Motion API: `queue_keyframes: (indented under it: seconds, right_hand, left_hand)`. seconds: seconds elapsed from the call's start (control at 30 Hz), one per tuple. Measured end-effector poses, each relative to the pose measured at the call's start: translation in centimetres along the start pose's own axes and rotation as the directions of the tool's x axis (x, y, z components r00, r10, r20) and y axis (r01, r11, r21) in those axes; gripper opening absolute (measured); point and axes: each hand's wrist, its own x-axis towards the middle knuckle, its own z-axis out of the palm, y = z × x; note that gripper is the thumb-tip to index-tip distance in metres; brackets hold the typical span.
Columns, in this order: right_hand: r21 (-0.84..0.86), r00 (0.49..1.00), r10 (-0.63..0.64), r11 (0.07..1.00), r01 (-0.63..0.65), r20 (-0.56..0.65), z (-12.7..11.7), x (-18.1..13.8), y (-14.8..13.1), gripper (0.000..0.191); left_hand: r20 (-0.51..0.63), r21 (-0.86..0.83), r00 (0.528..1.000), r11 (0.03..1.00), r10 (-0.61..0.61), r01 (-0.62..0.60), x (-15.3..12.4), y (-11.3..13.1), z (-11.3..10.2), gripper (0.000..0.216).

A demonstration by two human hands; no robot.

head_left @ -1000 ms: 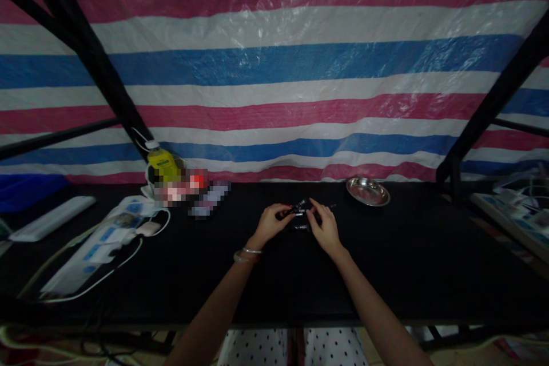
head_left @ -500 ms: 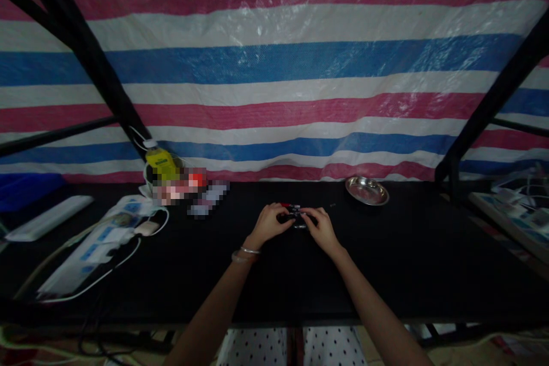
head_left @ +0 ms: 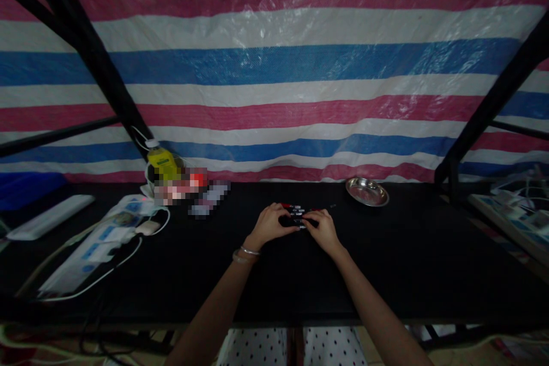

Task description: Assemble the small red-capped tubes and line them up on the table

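Observation:
On the black table top, several slim marker pens (head_left: 297, 214) lie stacked side by side in a short row, black and red with small white print. My left hand (head_left: 270, 222) curls around their left ends, its thumb at the nearest pen and its fingers at the far side. From the right, my right hand (head_left: 322, 230) has bent fingers pressed against the pens. A red pen (head_left: 315, 209) shows just beyond the right fingers. Both hands hide parts of the row, and the small print cannot be read.
A round metal dish (head_left: 367, 192) stands at the back right. To the left lie a white power strip (head_left: 103, 240) with cables, a yellow bottle (head_left: 162, 161) and blurred packets (head_left: 210, 200). Black frame posts rise on both sides before a striped sheet (head_left: 300, 91).
My right fingers have shifted slightly nearer to me, and my left thumb reaches further right. More of the pens, including red at the right, now shows between the hands.

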Motion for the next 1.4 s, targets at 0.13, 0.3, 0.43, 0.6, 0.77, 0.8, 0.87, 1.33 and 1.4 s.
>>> queue_keyframes:
  seconds: [0.13,0.3,0.43,0.6,0.77,0.8,0.87,1.33,1.4]
  right_hand:
    - [-0.002,0.998,0.022,1.000,-0.022,-0.066,-0.5,0.1,0.4,0.020]
    - [-0.051,0.995,0.035,0.998,-0.040,-0.090,-1.4,0.2,1.2,0.015]
    - [-0.058,1.000,-0.025,0.998,0.025,-0.012,-1.9,0.0,1.5,0.019]
    - [-0.072,0.998,-0.064,0.995,0.066,0.030,-2.1,-0.1,1.8,0.032]
    - [-0.073,0.995,0.038,0.996,-0.045,-0.097,-2.4,0.1,2.8,0.021]
    - [-0.078,0.990,0.066,0.994,-0.076,-0.123,-2.5,0.1,3.1,0.020]
    - [-0.094,0.983,0.104,0.988,-0.119,-0.153,-2.6,0.1,3.4,0.020]
    - [-0.194,0.991,0.063,0.977,-0.086,-0.118,-2.3,-0.1,3.3,0.010]
    - [-0.190,0.992,0.062,0.978,-0.082,-0.107,-2.2,-0.1,3.4,0.009]
  left_hand:
    - [0.048,0.029,0.998,0.999,0.031,-0.032,0.1,-0.2,-0.1,0.038]
    - [0.087,0.057,0.996,0.998,0.035,-0.040,0.3,-0.5,-0.2,0.038]
    - [0.104,0.044,0.994,0.998,0.036,-0.041,0.3,-0.8,0.0,0.037]
    - [0.066,0.014,0.997,0.999,0.037,-0.038,0.2,-0.9,0.2,0.041]
    - [0.007,0.070,0.999,0.996,0.052,-0.052,0.4,0.4,-0.1,0.039]
    - [0.007,0.089,0.998,0.994,0.064,-0.065,0.4,0.8,-0.1,0.037]
    - [0.017,0.112,0.995,0.988,0.103,-0.105,0.4,1.6,0.2,0.032]
    - [0.142,0.072,0.952,0.957,0.270,-0.282,0.2,3.4,2.8,0.022]
    - [0.164,0.065,0.943,0.950,0.291,-0.304,0.3,3.6,2.8,0.021]
